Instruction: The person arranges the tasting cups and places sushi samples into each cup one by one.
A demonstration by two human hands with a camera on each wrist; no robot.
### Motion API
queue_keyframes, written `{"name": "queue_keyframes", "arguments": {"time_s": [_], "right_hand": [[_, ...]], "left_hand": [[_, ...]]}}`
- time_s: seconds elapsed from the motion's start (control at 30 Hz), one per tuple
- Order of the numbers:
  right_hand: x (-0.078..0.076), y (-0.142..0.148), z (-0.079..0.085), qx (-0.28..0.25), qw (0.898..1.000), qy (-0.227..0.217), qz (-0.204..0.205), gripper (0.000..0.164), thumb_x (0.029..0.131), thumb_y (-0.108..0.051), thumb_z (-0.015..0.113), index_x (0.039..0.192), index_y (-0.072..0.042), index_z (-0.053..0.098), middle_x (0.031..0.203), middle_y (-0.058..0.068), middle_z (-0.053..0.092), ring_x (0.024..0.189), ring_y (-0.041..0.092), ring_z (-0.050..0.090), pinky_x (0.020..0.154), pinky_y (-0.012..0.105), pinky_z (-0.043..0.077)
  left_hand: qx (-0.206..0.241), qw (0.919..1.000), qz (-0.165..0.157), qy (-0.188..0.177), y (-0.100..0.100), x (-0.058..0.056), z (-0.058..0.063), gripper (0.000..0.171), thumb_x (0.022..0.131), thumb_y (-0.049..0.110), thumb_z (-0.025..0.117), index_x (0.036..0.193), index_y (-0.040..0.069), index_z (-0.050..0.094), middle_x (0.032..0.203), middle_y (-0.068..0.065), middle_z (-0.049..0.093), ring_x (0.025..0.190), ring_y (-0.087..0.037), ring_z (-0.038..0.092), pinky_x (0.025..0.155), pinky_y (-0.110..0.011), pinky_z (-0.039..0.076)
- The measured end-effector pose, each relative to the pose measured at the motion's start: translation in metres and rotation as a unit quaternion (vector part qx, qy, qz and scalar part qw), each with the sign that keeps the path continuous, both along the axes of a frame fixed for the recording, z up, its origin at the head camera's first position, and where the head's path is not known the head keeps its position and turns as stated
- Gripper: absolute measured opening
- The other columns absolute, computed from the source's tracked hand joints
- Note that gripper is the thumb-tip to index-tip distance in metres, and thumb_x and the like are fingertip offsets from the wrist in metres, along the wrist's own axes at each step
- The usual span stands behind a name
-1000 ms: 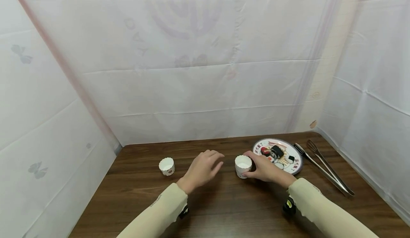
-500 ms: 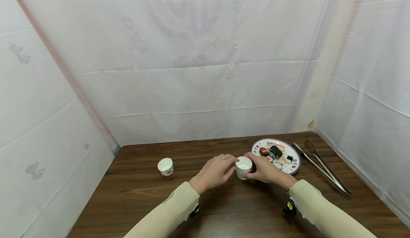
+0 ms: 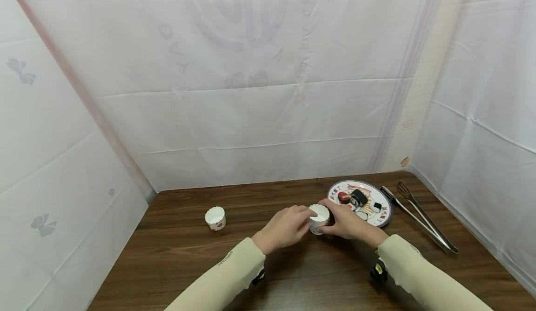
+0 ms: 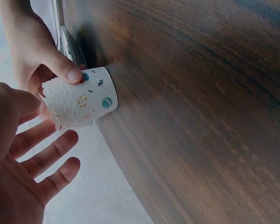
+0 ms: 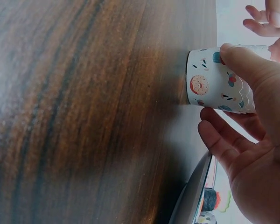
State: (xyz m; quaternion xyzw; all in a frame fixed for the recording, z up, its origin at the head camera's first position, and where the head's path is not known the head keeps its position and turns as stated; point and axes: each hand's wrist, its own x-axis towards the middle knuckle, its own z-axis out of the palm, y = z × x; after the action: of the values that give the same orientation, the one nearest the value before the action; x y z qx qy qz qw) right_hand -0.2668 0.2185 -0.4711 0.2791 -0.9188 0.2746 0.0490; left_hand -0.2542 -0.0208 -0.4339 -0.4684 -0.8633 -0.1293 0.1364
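Observation:
A stack of white paper baking cups [image 3: 320,214] stands upright on the table, with several scalloped rims nested together in the left wrist view. My right hand [image 3: 345,220] grips the stack from the right, thumb on one side and fingers on the other. From the left, my left hand [image 3: 285,227] reaches to the rim and pinches at its edge with thumb and index finger. The other left fingers are spread, as the left wrist view shows. Small doughnut and leaf prints cover the cups' sides [image 5: 214,84]. The inside of the stack is mostly hidden by the left fingers.
Another paper baking cup [image 3: 215,219] stands alone on the left. Behind my right hand lies a round plate [image 3: 387,214] bearing sushi-like pieces [image 3: 358,198]. Metal tongs [image 3: 418,222] and a brown-headed utensil [image 3: 423,208] lie to its right. White cloth walls [image 3: 234,115] enclose the wooden table [image 3: 176,255].
My left hand has moved right, from a gap beside the stack to its rim. My right hand has kept its grip on the stack, nearly still.

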Motion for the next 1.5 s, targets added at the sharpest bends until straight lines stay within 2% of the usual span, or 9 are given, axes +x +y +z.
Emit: {"name": "queue_keyframes", "arguments": {"time_s": [0.1, 0.3, 0.43, 0.8, 1.2, 1.5], "right_hand": [[0.000, 0.001, 0.000, 0.003, 1.000, 0.003, 0.000, 0.059, 0.087, -0.033, 0.084, 0.133, -0.010, 0.056, 0.115, 0.001, 0.067, 0.096, 0.010, 0.065, 0.081, 0.033, 0.054], [0.001, 0.000, 0.000, 0.000, 1.000, 0.004, 0.002, 0.058, 0.086, -0.032, 0.085, 0.132, -0.010, 0.056, 0.116, 0.000, 0.067, 0.098, 0.011, 0.065, 0.081, 0.033, 0.055], [0.002, 0.000, 0.001, -0.002, 1.000, -0.002, 0.002, 0.058, 0.087, -0.032, 0.085, 0.132, -0.010, 0.056, 0.117, 0.001, 0.067, 0.099, 0.011, 0.065, 0.082, 0.033, 0.054], [0.002, 0.000, 0.002, 0.000, 1.000, -0.006, -0.004, 0.058, 0.086, -0.033, 0.085, 0.132, -0.012, 0.056, 0.116, 0.000, 0.067, 0.095, 0.008, 0.064, 0.080, 0.030, 0.053], [0.002, 0.001, 0.001, -0.004, 1.000, 0.008, 0.000, 0.059, 0.086, -0.033, 0.085, 0.132, -0.011, 0.057, 0.115, 0.000, 0.068, 0.093, 0.008, 0.064, 0.081, 0.031, 0.054], [0.005, 0.002, 0.003, -0.004, 1.000, 0.013, -0.002, 0.059, 0.086, -0.036, 0.085, 0.131, -0.009, 0.058, 0.112, 0.002, 0.069, 0.090, 0.008, 0.063, 0.077, 0.032, 0.053]], "left_hand": [[-0.004, 1.0000, 0.001, 0.007, 0.002, 0.000, 0.001, 0.023, 0.100, 0.016, 0.068, 0.122, 0.013, 0.072, 0.115, 0.000, 0.071, 0.091, -0.011, 0.066, 0.076, -0.024, 0.054], [-0.028, 0.9986, 0.007, 0.043, 0.007, 0.000, 0.001, 0.017, 0.098, 0.019, 0.071, 0.113, 0.013, 0.076, 0.106, 0.001, 0.071, 0.090, -0.012, 0.066, 0.079, -0.029, 0.056], [-0.044, 0.9976, 0.016, 0.051, 0.010, -0.001, 0.001, 0.013, 0.098, 0.021, 0.071, 0.108, 0.015, 0.077, 0.104, 0.002, 0.070, 0.089, -0.012, 0.066, 0.077, -0.029, 0.056], [-0.043, 0.9961, 0.017, 0.074, 0.014, -0.002, 0.001, 0.003, 0.096, 0.018, 0.072, 0.096, 0.015, 0.074, 0.095, 0.003, 0.067, 0.083, -0.012, 0.063, 0.071, -0.027, 0.053], [-0.053, 0.9943, 0.026, 0.088, 0.018, -0.003, 0.000, 0.005, 0.097, 0.019, 0.072, 0.093, 0.017, 0.071, 0.092, 0.004, 0.065, 0.081, -0.013, 0.062, 0.066, -0.026, 0.050], [-0.038, 0.9945, 0.017, 0.096, 0.017, -0.002, -0.002, 0.007, 0.098, 0.016, 0.069, 0.091, 0.018, 0.070, 0.088, 0.005, 0.063, 0.077, -0.011, 0.060, 0.064, -0.025, 0.047]]}}
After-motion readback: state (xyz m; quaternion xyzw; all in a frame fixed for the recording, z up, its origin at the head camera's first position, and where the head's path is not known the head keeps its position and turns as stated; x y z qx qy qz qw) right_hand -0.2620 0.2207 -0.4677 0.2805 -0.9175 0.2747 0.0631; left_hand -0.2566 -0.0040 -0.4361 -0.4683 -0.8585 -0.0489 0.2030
